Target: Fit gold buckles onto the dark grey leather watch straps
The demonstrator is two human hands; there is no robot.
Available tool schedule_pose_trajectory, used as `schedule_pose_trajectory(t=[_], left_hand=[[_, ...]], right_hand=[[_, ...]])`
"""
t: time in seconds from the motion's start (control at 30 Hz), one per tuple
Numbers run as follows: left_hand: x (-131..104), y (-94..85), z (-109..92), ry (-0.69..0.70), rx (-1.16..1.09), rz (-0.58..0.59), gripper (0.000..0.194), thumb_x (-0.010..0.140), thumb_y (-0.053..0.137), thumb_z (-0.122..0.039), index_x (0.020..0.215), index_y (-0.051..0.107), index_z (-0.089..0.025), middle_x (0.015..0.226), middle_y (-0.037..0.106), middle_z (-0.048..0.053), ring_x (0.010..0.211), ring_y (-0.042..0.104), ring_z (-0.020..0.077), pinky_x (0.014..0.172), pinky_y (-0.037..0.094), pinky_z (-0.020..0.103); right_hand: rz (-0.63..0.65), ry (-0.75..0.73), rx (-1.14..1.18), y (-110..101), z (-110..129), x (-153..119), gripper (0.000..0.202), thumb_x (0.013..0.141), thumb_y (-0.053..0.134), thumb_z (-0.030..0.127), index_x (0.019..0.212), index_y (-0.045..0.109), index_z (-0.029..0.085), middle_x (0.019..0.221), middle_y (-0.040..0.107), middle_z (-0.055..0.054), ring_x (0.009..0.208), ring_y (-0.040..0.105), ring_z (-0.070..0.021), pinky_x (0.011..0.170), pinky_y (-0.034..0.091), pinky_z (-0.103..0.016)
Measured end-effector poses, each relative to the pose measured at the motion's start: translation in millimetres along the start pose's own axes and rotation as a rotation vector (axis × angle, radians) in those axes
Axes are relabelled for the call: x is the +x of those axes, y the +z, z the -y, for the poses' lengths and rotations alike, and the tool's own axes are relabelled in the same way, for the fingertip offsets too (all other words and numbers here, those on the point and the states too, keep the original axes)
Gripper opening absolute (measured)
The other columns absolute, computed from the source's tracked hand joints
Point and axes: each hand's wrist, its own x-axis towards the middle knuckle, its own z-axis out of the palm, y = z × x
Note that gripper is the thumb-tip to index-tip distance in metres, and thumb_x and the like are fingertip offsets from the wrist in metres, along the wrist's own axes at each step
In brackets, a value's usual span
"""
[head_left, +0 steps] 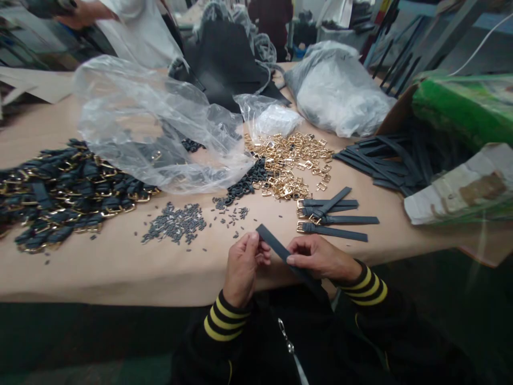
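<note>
A dark leather strap slants between my two hands over the table's front edge. My left hand pinches its upper left end between thumb and fingers. Farther down the strap, my right hand grips it with thumb and forefinger. Just beyond my right hand lie several straps with gold buckles, some crossing each other. Beyond my left hand are a pile of small dark pieces and a heap of dark strap loops. Gold buckles are spread loosely behind them.
Buckled straps are heaped at the left. A clear plastic bag sprawls mid-table, and a stuffed plastic bag stands behind. Loose straps spill beside a green-wrapped box at the right. Another person stands across the table.
</note>
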Motion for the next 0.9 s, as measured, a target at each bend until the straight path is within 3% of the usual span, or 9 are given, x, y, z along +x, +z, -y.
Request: schedule_pose_trajectory(t=[0.13,0.23,0.43,0.53,0.63,0.67,0.73,0.8,0.9], left_hand=[[-8.8,2.3,-1.7,-0.151,0.044,0.205,0.033,0.081,0.052,-0.041,0.09,0.057,-0.011,0.084,0.067,0.009,0.071,0.064,0.0137,0.062,0.05,0.022],[-16.0,0.7,-2.9,-0.331,0.044,0.363,0.031,0.081,0.052,-0.04,0.086,0.056,-0.01,0.084,0.068,0.011,0.063,0.064,0.0133,0.057,0.049,0.022],[-16.4,-4.0,-1.0,-0.313,0.03,0.273,0.023,0.08,0.055,-0.033,0.074,0.053,-0.01,0.067,0.065,0.004,0.046,0.055,0.005,0.046,0.042,0.014],[-12.8,-4.7,1.8,-0.228,0.055,0.189,0.021,0.079,0.056,-0.032,0.074,0.05,-0.012,0.063,0.062,0.0,0.045,0.051,0.0043,0.044,0.039,0.014],[-8.7,-7.8,3.5,-0.178,0.14,0.176,0.021,0.079,0.057,-0.032,0.072,0.049,-0.013,0.055,0.056,-0.004,0.041,0.044,0.0025,0.041,0.032,0.013],[-7.5,-9.2,3.5,-0.17,0.176,0.195,0.022,0.079,0.057,-0.032,0.071,0.049,-0.013,0.052,0.054,-0.005,0.04,0.042,0.0022,0.041,0.03,0.013],[-5.6,-11.4,3.1,-0.172,0.24,0.248,0.023,0.078,0.057,-0.034,0.07,0.05,-0.013,0.049,0.051,-0.006,0.039,0.039,0.002,0.041,0.029,0.014],[-5.0,-12.2,2.3,-0.196,0.279,0.303,0.023,0.078,0.057,-0.035,0.072,0.052,-0.013,0.047,0.049,-0.006,0.039,0.037,0.0024,0.041,0.028,0.015],[-6.0,-11.3,1.7,-0.206,0.278,0.348,0.024,0.079,0.055,-0.036,0.071,0.052,-0.014,0.045,0.048,-0.006,0.038,0.036,0.0029,0.041,0.027,0.016]], right_hand=[[-0.351,-0.043,0.279,3.9,0.5,4.3,0.024,0.072,0.063,0.034,0.08,0.049,0.016,0.062,0.054,0.005,0.049,0.051,-0.0059,0.044,0.042,-0.016],[-0.531,-0.074,0.436,2.5,-1.6,4.0,0.029,0.069,0.067,0.033,0.085,0.049,0.016,0.072,0.058,0.003,0.06,0.058,-0.0074,0.053,0.051,-0.018],[-0.623,-0.065,0.471,-2.7,-13.2,-6.1,0.029,0.07,0.067,0.034,0.086,0.051,0.015,0.073,0.06,0.001,0.062,0.061,-0.0087,0.057,0.053,-0.019],[-0.545,0.0,0.328,-4.9,-16.5,-18.5,0.027,0.075,0.061,0.038,0.081,0.054,0.013,0.072,0.062,-0.002,0.063,0.061,-0.0101,0.059,0.052,-0.022],[-0.188,0.162,-0.041,-4.1,-10.8,-35.3,0.032,0.081,0.051,0.04,0.067,0.054,0.012,0.06,0.061,-0.003,0.05,0.056,-0.0096,0.049,0.045,-0.021],[-0.137,0.176,-0.173,-2.8,-6.9,-39.9,0.033,0.083,0.048,0.04,0.064,0.053,0.013,0.057,0.06,-0.003,0.046,0.054,-0.0097,0.046,0.043,-0.022],[-0.249,0.073,-0.417,0.8,2.2,-44.6,0.027,0.084,0.047,0.036,0.071,0.055,0.014,0.062,0.061,-0.003,0.054,0.056,-0.0127,0.052,0.043,-0.025],[-0.427,-0.133,-0.605,4.6,9.8,-41.9,0.018,0.081,0.053,0.031,0.087,0.058,0.015,0.083,0.064,-0.007,0.078,0.059,-0.018,0.069,0.045,-0.03],[-0.303,-0.242,-0.678,8.0,11.6,-28.1,0.02,0.078,0.057,0.025,0.096,0.058,0.017,0.091,0.063,-0.007,0.085,0.057,-0.0187,0.076,0.043,-0.031]])
